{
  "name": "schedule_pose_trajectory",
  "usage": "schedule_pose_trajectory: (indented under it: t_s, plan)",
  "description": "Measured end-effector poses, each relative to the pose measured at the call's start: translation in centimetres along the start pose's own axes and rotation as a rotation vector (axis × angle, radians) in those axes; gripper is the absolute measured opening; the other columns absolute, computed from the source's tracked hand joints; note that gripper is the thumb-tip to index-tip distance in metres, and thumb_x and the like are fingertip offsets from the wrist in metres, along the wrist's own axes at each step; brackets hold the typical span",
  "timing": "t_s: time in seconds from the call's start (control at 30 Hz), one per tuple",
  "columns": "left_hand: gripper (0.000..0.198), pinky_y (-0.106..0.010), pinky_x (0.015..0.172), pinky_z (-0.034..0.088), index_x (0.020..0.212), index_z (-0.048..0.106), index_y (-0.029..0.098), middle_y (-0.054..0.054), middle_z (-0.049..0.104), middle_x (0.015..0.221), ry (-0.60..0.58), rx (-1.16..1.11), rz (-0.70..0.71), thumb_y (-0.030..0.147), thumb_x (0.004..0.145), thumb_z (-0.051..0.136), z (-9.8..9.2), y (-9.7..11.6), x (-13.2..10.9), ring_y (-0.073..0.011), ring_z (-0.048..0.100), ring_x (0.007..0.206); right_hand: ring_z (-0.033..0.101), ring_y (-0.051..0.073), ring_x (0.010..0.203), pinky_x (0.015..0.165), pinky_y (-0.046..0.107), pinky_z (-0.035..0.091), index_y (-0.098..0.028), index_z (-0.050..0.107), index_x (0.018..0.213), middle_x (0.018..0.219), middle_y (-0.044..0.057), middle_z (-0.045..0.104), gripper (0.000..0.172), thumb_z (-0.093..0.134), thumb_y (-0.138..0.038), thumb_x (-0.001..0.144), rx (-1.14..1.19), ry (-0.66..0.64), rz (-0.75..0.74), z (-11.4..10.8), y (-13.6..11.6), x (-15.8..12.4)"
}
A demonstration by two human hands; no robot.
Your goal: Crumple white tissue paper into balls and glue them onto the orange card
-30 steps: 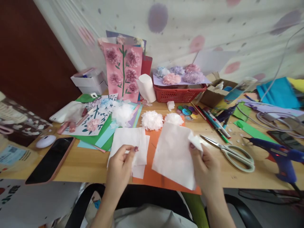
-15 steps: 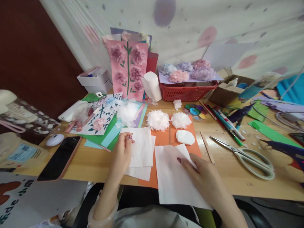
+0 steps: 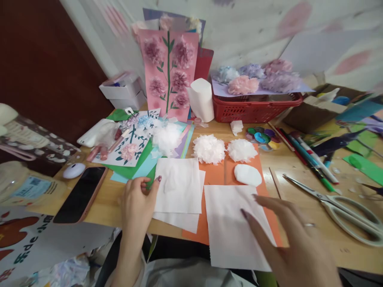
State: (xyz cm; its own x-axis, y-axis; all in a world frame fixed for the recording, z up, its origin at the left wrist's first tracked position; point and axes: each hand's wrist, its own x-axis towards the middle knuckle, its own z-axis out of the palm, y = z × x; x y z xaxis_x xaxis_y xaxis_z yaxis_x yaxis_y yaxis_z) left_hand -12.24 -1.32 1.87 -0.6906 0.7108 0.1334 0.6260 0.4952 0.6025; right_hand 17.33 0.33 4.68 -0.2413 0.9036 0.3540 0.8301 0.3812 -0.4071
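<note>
My left hand [image 3: 138, 199] is at the left edge of a square white tissue sheet [image 3: 178, 195], its thumb apart from the bent fingers and nothing held. A second white sheet [image 3: 188, 223] peeks out beneath that one. Over a larger white tissue sheet [image 3: 227, 231] on the right, my right hand [image 3: 295, 235] has its thumb and fingers spread; whether they touch the paper is unclear. Orange card [image 3: 215, 173] lies under the papers. On it are two fluffy white paper flowers [image 3: 208, 149] and an oval white pad [image 3: 247, 175].
Scissors [image 3: 335, 207] lie at the right, with pens [image 3: 314, 159] behind them. A phone [image 3: 80, 195] rests at the left. At the back stand a red basket [image 3: 254, 109] carrying paper flowers, a white paper roll [image 3: 201, 99] and a pink flower card [image 3: 168, 75].
My right hand has opened and drawn right from the larger sheet, which now lies flatter. My left hand has slid off the square sheet to its left edge. The view has shifted slightly.
</note>
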Motion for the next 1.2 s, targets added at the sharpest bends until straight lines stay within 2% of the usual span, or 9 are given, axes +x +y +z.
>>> schedule_pose_trajectory:
  t_s: [0.1,0.23,0.37,0.6,0.77,0.9,1.03,1.13,1.2]
  plan:
    - [0.027,-0.041,0.078,0.045,0.072,0.06,0.023,-0.006,0.062,0.083,-0.054,-0.023,0.021,0.049,0.077,0.055,0.4,0.4,0.0,-0.0262,0.059,0.08,0.068,0.026,0.096,0.077,0.037,0.057,-0.025,0.059,0.12,0.114,0.011,0.067,0.023,0.054,-0.03,0.098,0.216,-0.128,-0.152,2.4,-4.7,2.3]
    - [0.024,-0.038,0.076,0.043,0.076,0.061,0.023,-0.005,0.066,0.082,-0.082,-0.047,0.057,0.044,0.082,0.052,0.4,0.6,-0.1,-0.0246,0.06,0.077,0.059,0.042,0.115,0.086,0.055,0.053,-0.013,0.06,0.126,0.132,0.024,0.061,0.042,0.071,-0.024,0.087,0.131,-0.231,-0.174,7.8,-9.7,5.6]
    - [0.021,-0.036,0.07,0.04,0.09,0.062,0.023,-0.003,0.066,0.074,-0.066,-0.009,0.062,0.042,0.088,0.053,0.2,0.9,0.0,-0.0257,0.062,0.072,0.05,0.044,0.126,0.093,0.062,0.043,-0.017,0.068,0.095,0.125,0.018,0.067,0.006,0.063,-0.016,0.092,0.136,-0.236,-0.099,10.7,-10.8,6.5]
    - [0.017,-0.033,0.067,0.042,0.069,0.058,0.023,-0.002,0.061,0.069,-0.145,-0.144,0.137,0.035,0.081,0.063,0.4,1.4,1.4,-0.0225,0.06,0.072,0.054,0.034,0.113,0.092,0.053,0.042,-0.023,0.063,0.084,0.108,0.009,0.072,0.011,0.058,-0.024,0.094,0.352,0.002,-0.039,7.4,-8.3,5.3]
    - [0.03,-0.025,0.053,0.044,0.084,0.061,0.021,0.001,0.066,0.071,-0.213,-0.703,-0.213,0.048,0.073,0.072,-1.8,-0.7,2.7,-0.0162,0.06,0.062,0.055,0.031,0.113,0.098,0.052,0.04,-0.027,0.065,0.082,0.106,0.006,0.071,0.011,0.062,-0.033,0.092,0.381,0.046,0.046,4.1,-6.3,4.6]
    - [0.037,-0.021,0.054,0.048,0.091,0.058,0.023,0.005,0.067,0.069,-0.048,-0.942,-0.403,0.033,0.062,0.079,-3.3,-2.1,3.8,-0.0135,0.063,0.059,0.059,0.03,0.113,0.096,0.049,0.045,-0.027,0.068,0.08,0.114,0.008,0.07,0.015,0.064,-0.036,0.09,0.493,-0.102,0.136,4.6,-6.9,4.5]
    - [0.053,-0.024,0.058,0.054,0.103,0.059,0.022,0.001,0.073,0.08,-0.194,-1.104,-0.478,0.03,0.056,0.083,-3.2,-1.5,3.4,-0.017,0.069,0.069,0.057,0.031,0.125,0.102,0.05,0.043,-0.025,0.068,0.081,0.134,0.012,0.063,0.019,0.063,-0.042,0.089,0.752,-0.367,0.304,5.9,-8.4,5.1]
    - [0.048,-0.028,0.061,0.057,0.102,0.064,0.022,-0.003,0.074,0.085,-0.286,-1.16,-0.471,0.033,0.059,0.082,-3.0,-0.3,2.1,-0.0205,0.072,0.074,0.054,0.03,0.131,0.107,0.047,0.04,-0.025,0.066,0.078,0.126,0.01,0.068,0.024,0.071,-0.048,0.084,1.091,-0.536,0.455,5.7,-8.8,5.4]
    - [0.038,-0.033,0.062,0.059,0.098,0.067,0.022,-0.005,0.075,0.084,-0.352,-1.172,-0.418,0.036,0.064,0.079,-2.9,0.8,1.2,-0.0248,0.073,0.076,0.063,0.028,0.118,0.104,0.044,0.044,-0.024,0.064,0.074,0.113,0.008,0.073,0.03,0.077,-0.05,0.077,1.332,-0.642,0.576,5.3,-8.7,5.3]
